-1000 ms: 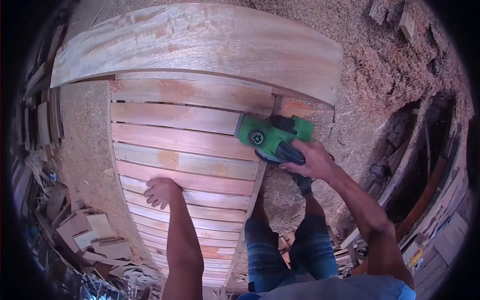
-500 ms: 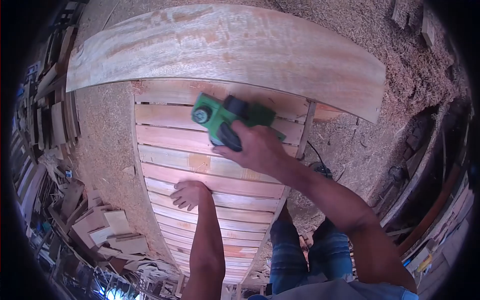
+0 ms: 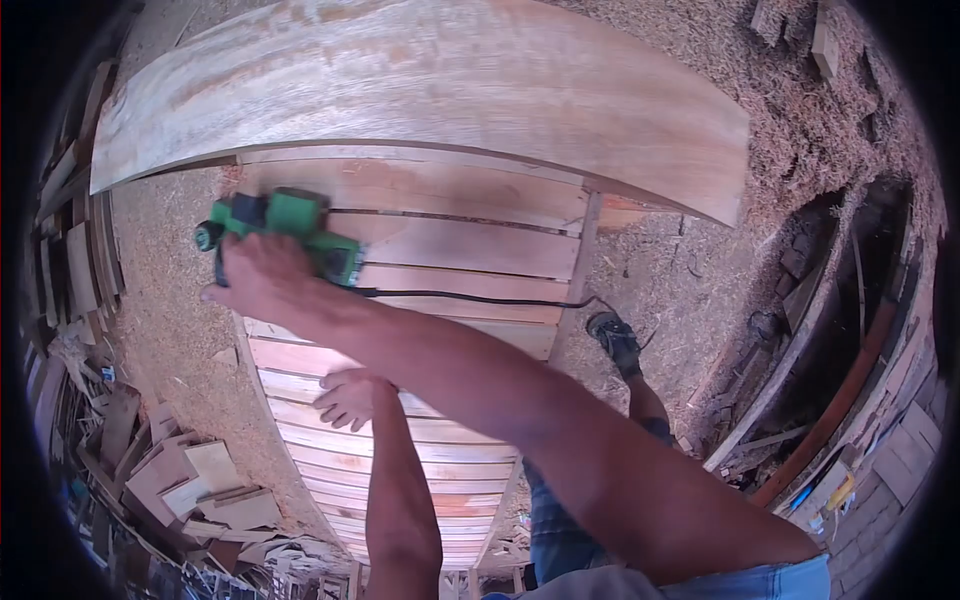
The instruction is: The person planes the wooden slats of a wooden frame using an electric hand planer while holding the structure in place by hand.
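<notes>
A green power planer (image 3: 295,215) lies at the left edge of the slatted wooden panel (image 3: 450,245), with my right hand (image 3: 262,272) wrapped round its handle. The black cord (image 3: 470,296) runs from the tool to the right across the slats. My right forearm crosses over the panel above my left wrist. My left hand (image 3: 347,398) rests flat on the slats, fingers spread and holding nothing. Beyond the slats, a wide, smooth board (image 3: 420,80) covers the panel's far edge.
Offcuts (image 3: 205,480) are piled at the lower left, and stacked boards (image 3: 85,265) stand at the far left. Wood shavings (image 3: 800,130) cover the ground at the upper right. My shod foot (image 3: 613,338) is right of the panel, near a dark pit (image 3: 830,340).
My right hand has swept the planer leftward across the slats, from the right edge to the left edge. The cord now stretches over the panel. My left hand stays on the slats.
</notes>
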Demonstrator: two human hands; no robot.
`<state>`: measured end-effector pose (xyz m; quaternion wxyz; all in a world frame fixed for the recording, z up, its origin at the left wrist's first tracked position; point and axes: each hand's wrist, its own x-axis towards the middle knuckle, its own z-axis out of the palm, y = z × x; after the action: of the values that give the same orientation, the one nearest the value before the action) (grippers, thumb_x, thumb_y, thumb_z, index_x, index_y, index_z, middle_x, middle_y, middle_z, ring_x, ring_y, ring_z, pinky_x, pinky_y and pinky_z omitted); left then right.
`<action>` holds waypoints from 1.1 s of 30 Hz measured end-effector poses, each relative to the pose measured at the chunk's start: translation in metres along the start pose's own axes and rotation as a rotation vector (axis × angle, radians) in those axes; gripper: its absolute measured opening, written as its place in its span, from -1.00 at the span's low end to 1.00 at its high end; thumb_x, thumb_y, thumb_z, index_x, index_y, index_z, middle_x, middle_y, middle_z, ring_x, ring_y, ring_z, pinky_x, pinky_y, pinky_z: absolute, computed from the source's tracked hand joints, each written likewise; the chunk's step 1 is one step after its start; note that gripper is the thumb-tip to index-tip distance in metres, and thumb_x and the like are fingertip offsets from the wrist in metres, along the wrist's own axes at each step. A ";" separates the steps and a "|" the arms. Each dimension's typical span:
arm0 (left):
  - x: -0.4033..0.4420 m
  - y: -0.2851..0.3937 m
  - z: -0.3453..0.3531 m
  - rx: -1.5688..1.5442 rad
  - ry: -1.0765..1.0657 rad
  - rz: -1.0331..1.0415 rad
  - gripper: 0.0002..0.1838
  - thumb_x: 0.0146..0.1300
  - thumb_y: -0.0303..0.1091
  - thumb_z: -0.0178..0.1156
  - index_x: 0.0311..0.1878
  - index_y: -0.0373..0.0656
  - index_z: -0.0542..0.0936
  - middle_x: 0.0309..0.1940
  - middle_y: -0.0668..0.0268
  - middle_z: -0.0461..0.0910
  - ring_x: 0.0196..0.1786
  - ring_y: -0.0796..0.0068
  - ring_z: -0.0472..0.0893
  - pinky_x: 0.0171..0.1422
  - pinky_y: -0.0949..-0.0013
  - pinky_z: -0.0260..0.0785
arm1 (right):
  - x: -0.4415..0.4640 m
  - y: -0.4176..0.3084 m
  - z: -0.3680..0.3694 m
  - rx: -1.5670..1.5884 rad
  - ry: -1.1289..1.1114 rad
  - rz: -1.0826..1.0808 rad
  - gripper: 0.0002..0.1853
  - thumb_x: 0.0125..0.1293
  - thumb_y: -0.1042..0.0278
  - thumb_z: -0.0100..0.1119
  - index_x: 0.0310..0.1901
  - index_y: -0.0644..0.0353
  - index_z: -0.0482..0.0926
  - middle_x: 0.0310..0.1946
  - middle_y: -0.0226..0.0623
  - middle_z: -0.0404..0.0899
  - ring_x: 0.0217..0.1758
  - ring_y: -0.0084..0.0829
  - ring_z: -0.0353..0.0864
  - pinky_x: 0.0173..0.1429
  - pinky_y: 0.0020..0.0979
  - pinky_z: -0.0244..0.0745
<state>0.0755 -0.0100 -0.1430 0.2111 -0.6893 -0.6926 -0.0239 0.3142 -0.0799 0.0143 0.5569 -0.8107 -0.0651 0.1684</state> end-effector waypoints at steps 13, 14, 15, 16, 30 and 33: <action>0.003 -0.005 -0.030 -0.133 -0.216 0.019 -0.26 0.69 0.17 -0.23 0.63 -0.22 0.30 0.52 -0.11 0.34 0.58 -0.20 0.35 0.55 -0.41 0.22 | -0.286 0.120 -0.268 -0.336 -0.152 0.325 -0.28 0.35 -0.34 0.54 0.23 0.13 0.66 -0.12 0.07 0.83 -0.09 0.08 0.88 0.04 0.01 0.76; 0.004 -0.006 -0.018 -0.135 -0.127 0.024 -0.27 0.70 0.17 -0.24 0.59 -0.25 0.32 0.57 -0.16 0.32 0.59 -0.24 0.34 0.56 -0.42 0.22 | -0.312 0.139 -0.289 -0.350 -0.163 0.332 -0.28 0.33 -0.32 0.57 0.21 0.15 0.66 -0.14 0.07 0.82 -0.10 0.10 0.87 0.03 0.02 0.75; 0.008 -0.004 -0.015 -0.136 -0.121 0.037 -0.27 0.70 0.17 -0.24 0.59 -0.25 0.32 0.59 -0.16 0.31 0.60 -0.24 0.35 0.56 -0.43 0.22 | -0.330 0.154 -0.309 -0.365 -0.174 0.334 -0.29 0.31 -0.30 0.59 0.20 0.16 0.66 -0.16 0.08 0.81 -0.11 0.12 0.87 0.02 0.02 0.74; 0.009 -0.007 -0.012 -0.129 -0.120 0.045 -0.28 0.70 0.17 -0.25 0.59 -0.24 0.33 0.61 -0.17 0.30 0.60 -0.25 0.35 0.56 -0.44 0.23 | -0.347 0.164 -0.325 -0.343 -0.169 0.335 -0.29 0.28 -0.27 0.62 0.18 0.18 0.65 -0.18 0.08 0.80 -0.13 0.14 0.86 0.01 0.02 0.73; 0.005 -0.007 -0.019 -0.156 -0.224 0.054 -0.16 0.77 0.21 -0.34 0.82 -0.24 0.07 0.78 -0.28 0.06 0.79 -0.36 0.10 0.71 -0.55 0.04 | -0.226 0.108 -0.224 -0.309 -0.188 0.188 -0.32 0.34 -0.28 0.57 0.05 0.26 0.64 -0.37 0.15 0.78 -0.25 0.19 0.85 -0.15 0.05 0.74; 0.005 -0.007 -0.017 -0.131 -0.230 0.048 -0.17 0.77 0.21 -0.33 0.82 -0.21 0.08 0.79 -0.25 0.06 0.80 -0.34 0.09 0.73 -0.52 0.02 | -0.198 0.088 -0.192 -0.267 -0.161 0.159 -0.35 0.35 -0.23 0.59 0.02 0.28 0.64 -0.41 0.13 0.77 -0.30 0.18 0.84 -0.21 0.03 0.72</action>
<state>0.0735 -0.0113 -0.1247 0.0852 -0.7161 -0.6926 0.0153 0.1888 -0.3400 0.0344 0.4223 -0.8640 -0.0669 0.2660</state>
